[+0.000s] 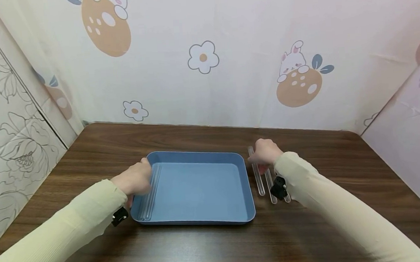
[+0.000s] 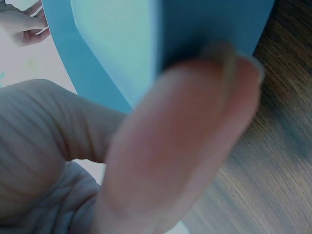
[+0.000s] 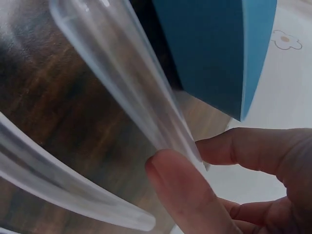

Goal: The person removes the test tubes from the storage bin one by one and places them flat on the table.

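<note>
A blue tray (image 1: 199, 190) lay at the middle of the frame on the dark tabletop (image 1: 189, 250), with two clear tubes (image 1: 154, 193) side by side along its left wall. The left hand (image 1: 136, 178) gripped the tray's left side, the thumb outside the wall and a finger over the rim. Right of centre, the right hand (image 1: 265, 152) pinched the upper part of the nearest tube (image 1: 259, 182) between thumb and finger, just beside the tray's right wall. Two more tubes (image 1: 271, 188) lay to the right of it, partly hidden beneath the wrist and sleeve. The step in hand seemed to be picking up a third tube for the tray; whether it had left the wood could not be told. The next move probably called for lifting it clear of the rim and setting it down parallel to the pair inside.
</note>
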A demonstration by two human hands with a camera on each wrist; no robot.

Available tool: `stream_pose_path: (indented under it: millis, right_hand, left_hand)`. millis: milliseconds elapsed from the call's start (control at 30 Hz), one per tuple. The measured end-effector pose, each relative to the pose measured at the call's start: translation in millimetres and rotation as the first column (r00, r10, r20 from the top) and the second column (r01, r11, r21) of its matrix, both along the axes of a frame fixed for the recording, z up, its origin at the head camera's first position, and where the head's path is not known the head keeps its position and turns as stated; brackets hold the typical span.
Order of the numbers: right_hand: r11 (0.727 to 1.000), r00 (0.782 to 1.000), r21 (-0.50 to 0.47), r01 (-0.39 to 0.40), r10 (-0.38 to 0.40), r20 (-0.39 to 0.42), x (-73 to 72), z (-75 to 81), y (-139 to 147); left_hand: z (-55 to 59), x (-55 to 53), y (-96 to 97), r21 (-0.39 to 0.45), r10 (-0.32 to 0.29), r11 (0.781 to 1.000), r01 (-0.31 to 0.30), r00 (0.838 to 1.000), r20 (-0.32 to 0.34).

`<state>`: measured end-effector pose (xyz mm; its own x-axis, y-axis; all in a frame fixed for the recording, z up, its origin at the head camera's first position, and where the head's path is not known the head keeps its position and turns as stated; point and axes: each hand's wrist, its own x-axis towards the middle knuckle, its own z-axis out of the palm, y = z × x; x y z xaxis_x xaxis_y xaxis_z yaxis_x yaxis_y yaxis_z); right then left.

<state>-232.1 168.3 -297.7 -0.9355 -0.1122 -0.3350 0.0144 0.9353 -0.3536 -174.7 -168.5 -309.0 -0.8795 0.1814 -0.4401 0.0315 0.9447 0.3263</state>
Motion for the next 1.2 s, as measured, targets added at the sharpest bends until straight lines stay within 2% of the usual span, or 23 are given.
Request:
stream_pose_path:
  millis: [300,567,1000,1200]
  right_hand:
    - [1.000,1.000,0.001,-0.012,0.012,0.015,-2.0,-15.5,4.0]
    - [1.000,1.000,0.005,-0.022,0.022,0.005,-1.2,-19.8,5.4]
    - [1.000,1.000,0.002,-0.017,0.017,-0.015,0.6,-7.8,4.1]
    - [1.000,0.999,0.015,-0.028,0.028,-0.027,-0.8,0.6,2.1]
  left_hand:
    - [-0.3,0.1,0.5,0.011,0.013,1.000,-0.013,1.000,0.012]
    - [-1.1,0.2,1.0,-0.001,0.007,1.000,-0.007,1.000,0.011]
    - [0.4,1.5,-0.3,0.002,-0.014,1.000,0.014,1.000,0.003]
    - [-0.1,1.0,-0.3,-0.001,-0.002,1.000,0.002,1.000,0.013]
